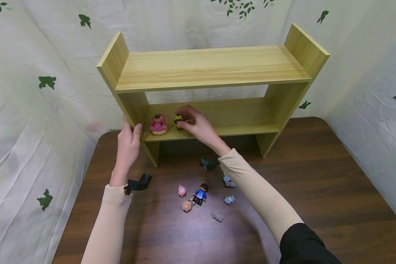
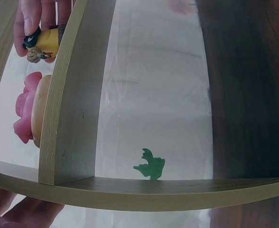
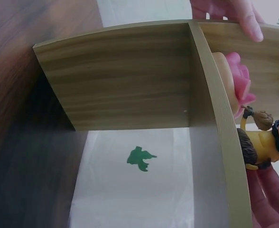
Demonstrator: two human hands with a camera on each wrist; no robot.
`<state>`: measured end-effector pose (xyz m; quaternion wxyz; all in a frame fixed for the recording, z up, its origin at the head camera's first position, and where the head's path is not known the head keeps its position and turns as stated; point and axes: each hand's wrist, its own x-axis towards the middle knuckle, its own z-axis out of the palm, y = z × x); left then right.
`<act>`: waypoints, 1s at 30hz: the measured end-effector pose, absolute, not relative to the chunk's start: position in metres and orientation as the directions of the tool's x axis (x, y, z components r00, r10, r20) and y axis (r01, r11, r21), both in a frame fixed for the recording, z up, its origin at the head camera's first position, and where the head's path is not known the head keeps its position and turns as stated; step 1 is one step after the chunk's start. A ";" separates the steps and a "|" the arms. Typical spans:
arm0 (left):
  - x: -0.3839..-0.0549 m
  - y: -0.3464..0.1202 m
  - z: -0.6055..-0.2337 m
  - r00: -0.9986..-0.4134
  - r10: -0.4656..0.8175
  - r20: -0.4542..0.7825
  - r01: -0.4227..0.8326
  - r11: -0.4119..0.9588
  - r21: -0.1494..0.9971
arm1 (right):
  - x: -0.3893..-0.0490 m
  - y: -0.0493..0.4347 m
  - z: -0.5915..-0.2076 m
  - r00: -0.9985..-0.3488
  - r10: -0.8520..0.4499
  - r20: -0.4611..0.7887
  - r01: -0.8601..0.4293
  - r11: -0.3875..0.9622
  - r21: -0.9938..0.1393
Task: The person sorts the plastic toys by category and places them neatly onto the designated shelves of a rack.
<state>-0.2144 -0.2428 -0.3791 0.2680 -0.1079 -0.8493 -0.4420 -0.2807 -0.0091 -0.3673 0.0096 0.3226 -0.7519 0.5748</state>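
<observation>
The right hand (image 1: 198,126) has thumb and fingers clamped on a yellow figurine (image 1: 178,119), upright at the lower board of the wooden shelf (image 1: 211,68), near the board's left end and just beside a pink figurine (image 1: 158,125). The left hand (image 1: 128,145) grips the front edge of the shelf's left side panel. On the bench (image 1: 316,190), well in from its left edge, lie a blue-clad figure (image 1: 200,194) and a small pink toy (image 1: 182,190).
</observation>
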 end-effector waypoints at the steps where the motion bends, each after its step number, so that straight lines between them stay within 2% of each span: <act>1: -0.214 -0.243 -0.379 -0.833 -0.054 0.551 0.420 0.587 0.692 | -0.281 -0.009 -0.367 -0.792 -0.475 0.385 -0.497 0.134 -0.857; 30: -0.215 -0.243 -0.381 -0.820 -0.049 0.570 0.433 0.598 0.674 | -0.279 -0.002 -0.367 -0.791 -0.462 0.401 -0.506 0.124 -0.854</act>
